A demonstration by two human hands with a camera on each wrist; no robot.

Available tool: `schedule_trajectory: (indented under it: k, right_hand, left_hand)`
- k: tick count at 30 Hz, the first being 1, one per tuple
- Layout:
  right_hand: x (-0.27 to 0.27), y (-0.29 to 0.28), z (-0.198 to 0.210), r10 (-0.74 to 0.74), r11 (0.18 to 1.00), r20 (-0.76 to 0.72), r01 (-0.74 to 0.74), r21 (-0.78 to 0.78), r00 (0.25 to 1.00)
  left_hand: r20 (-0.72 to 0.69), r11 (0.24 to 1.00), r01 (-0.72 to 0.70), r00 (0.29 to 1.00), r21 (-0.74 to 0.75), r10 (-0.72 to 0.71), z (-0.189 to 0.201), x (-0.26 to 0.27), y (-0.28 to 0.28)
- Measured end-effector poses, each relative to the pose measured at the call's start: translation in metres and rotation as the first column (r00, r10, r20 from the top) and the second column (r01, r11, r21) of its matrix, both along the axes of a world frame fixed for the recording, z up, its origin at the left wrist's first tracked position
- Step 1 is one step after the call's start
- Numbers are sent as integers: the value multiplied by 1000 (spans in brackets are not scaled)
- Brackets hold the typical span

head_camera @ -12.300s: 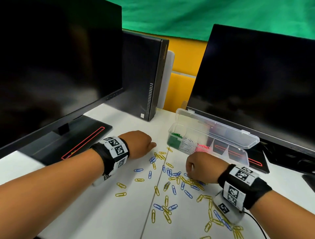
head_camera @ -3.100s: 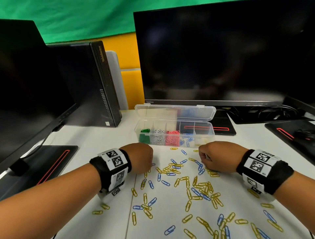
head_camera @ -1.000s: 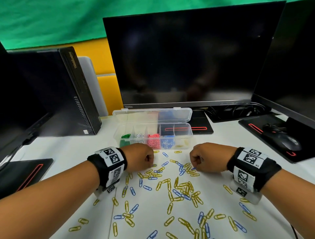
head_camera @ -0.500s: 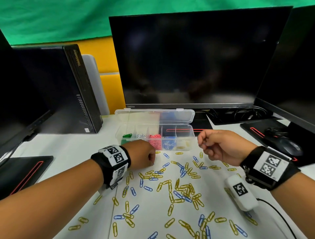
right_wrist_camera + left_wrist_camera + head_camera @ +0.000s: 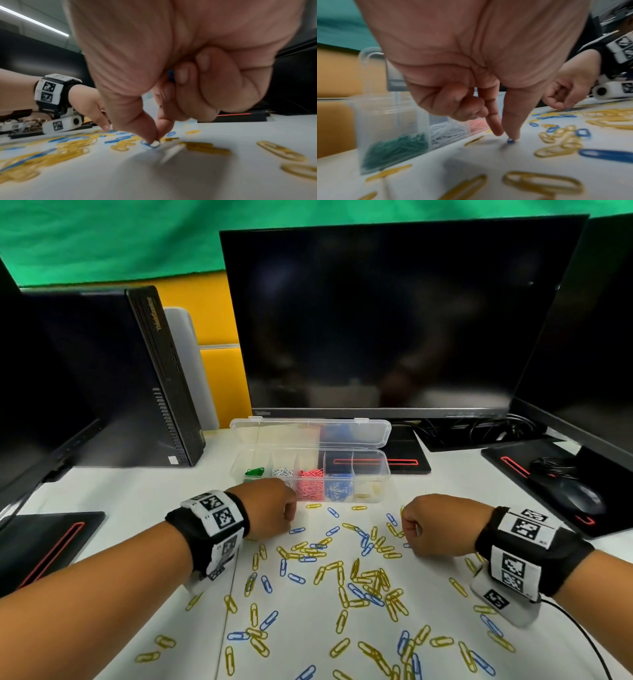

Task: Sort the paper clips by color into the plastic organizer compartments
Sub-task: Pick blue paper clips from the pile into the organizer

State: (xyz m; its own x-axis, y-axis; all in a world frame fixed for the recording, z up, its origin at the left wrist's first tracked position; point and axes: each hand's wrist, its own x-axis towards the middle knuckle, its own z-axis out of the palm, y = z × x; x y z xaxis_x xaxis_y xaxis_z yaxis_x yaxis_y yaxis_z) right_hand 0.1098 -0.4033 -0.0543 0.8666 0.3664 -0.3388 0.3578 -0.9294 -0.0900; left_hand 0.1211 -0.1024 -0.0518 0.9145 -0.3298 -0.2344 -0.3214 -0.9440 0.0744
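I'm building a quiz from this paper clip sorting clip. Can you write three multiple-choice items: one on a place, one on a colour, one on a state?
1. Where do the green clips lie in the organizer?
A. leftmost compartment
B. middle compartment
C. rightmost compartment

2. Which colours are the loose clips on the table?
A. red and green
B. yellow and blue
C. white and red

3. How is the organizer's lid?
A. shut
B. open, tipped back
C. taken off, lying on the table

Answers:
1 A: the head view shows green at the left end, beside the white clips.
2 B: only yellow clips and blue clips are scattered there.
3 B: the lid stands back behind the compartments.
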Motion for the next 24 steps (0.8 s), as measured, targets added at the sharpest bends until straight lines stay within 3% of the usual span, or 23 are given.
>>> schedule_trajectory:
  k: [4, 5, 6, 7, 8, 9, 10, 12, 13, 14, 16, 17, 19, 20, 21, 22, 24]
  right_hand:
    - [2, -5, 9, -58, 984, -61, 68, 163, 996]
    - [4, -8, 12, -88, 952, -121, 119, 281, 989]
    - [6, -12, 13, -112, 858, -257, 224, 461, 960]
    - [8, -16, 12, -74, 653, -465, 396, 646, 882]
    - [10, -20, 12, 67, 366, -644, 581, 727, 762]
    - [12, -24, 12, 233, 124, -715, 710, 694, 659]
    - [13, -26, 12, 339, -41, -715, 769, 638, 611]
    - [14, -27, 13, 378, -221, -698, 791, 570, 608]
    - [15, -24, 15, 321, -251, -715, 784, 568, 621]
    - [16, -22, 16, 221, -238, -735, 766, 597, 641]
    - [18, -17, 14, -32, -77, -736, 732, 676, 676]
    - [19, -13, 12, -159, 74, -687, 702, 708, 709]
    - [18, -2, 14, -363, 534, -435, 566, 627, 824]
    - [19, 3, 13, -375, 751, -249, 450, 484, 893]
    - [20, 9, 12, -315, 886, -101, 330, 326, 944]
    - [22, 15, 10, -262, 945, -20, 260, 199, 965]
    - [27, 25, 6, -231, 971, 45, 227, 75, 972]
  left_hand:
    - [14, 996, 85, 996, 9, -85, -1, -11, -14]
    - [27, 995, 102, 994, 22, -103, -3, -10, -16]
    - [40, 992, 119, 992, 41, -121, -4, -10, -18]
    - [48, 990, 130, 990, 53, -133, -5, -9, -19]
    - [47, 989, 135, 989, 59, -138, -6, -8, -19]
    - [41, 989, 137, 989, 60, -140, -7, -8, -19]
    - [33, 989, 135, 990, 65, -138, -8, -7, -18]
    - [20, 987, 132, 991, 94, -134, -6, -7, -17]
    - [12, 986, 126, 992, 105, -128, -4, -7, -15]
    - [1, 988, 117, 993, 103, -118, -1, -6, -13]
    - [-22, 996, 86, 996, 26, -85, 6, -6, -7]
    - [-55, 996, 42, 997, -76, -46, 9, -6, -3]
    - [-217, 937, -119, 975, -329, 48, 12, -7, 6]
    - [-289, 891, -196, 954, -410, 76, 14, -9, 10]
    - [-324, 863, -238, 942, -446, 92, 16, -12, 14]
    - [-340, 856, -250, 936, -453, 93, 17, -15, 17]
    - [-370, 884, -229, 926, -408, 69, 19, -24, 22]
